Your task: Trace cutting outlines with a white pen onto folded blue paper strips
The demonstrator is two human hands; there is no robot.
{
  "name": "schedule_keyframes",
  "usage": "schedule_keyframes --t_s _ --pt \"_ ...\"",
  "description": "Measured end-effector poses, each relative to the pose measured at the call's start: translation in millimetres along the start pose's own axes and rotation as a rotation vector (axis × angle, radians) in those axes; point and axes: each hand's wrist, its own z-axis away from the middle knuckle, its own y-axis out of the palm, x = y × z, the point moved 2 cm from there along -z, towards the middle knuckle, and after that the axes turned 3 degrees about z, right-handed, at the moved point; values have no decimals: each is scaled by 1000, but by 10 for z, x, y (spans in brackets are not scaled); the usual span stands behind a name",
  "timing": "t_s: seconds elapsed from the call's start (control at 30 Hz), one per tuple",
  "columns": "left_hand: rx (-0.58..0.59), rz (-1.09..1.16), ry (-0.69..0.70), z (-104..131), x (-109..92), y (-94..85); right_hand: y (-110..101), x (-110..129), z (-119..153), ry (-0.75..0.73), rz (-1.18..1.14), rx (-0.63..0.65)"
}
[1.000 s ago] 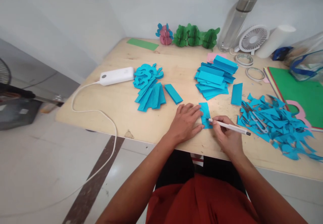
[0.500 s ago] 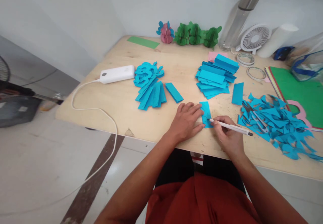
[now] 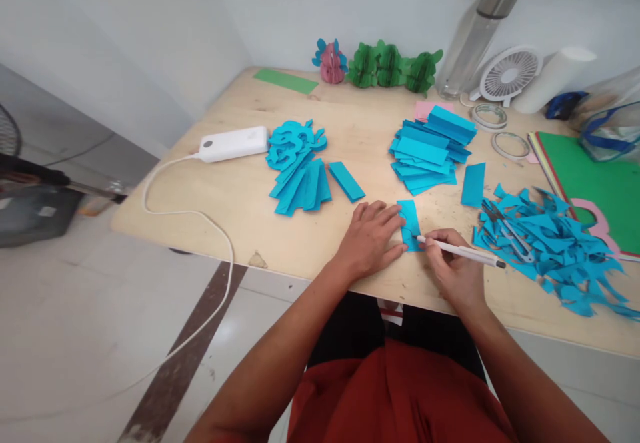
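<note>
A blue paper strip (image 3: 411,220) lies on the table near its front edge, with a dark curved line drawn on it. My left hand (image 3: 373,240) rests flat, fingers spread, its fingertips on the strip's left side. In my right hand (image 3: 453,263) is a white pen (image 3: 467,252), its tip at the strip's right part. Beyond the strip sits a pile of folded blue paper (image 3: 423,150). Further left are blue cut-out shapes (image 3: 290,146), a fan of blue strips (image 3: 303,186) and one single blue piece (image 3: 347,182).
To the right, blue paper scraps (image 3: 560,250) surround a pair of scissors (image 3: 515,236). Tape rolls (image 3: 510,145), a small fan (image 3: 513,73) and a bottle (image 3: 475,43) stand behind. A white power bank (image 3: 234,144) trails a cable at left. Green paper figures (image 3: 389,66) line the wall.
The view has shifted very slightly. My right hand and the pen have moved a touch to the right; my left hand stays on the strip.
</note>
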Motion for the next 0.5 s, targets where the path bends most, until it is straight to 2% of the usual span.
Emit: schedule_keyframes --t_s 0.5 --pt "7 4 6 0 -5 -15 -18 64 3 -33 16 5"
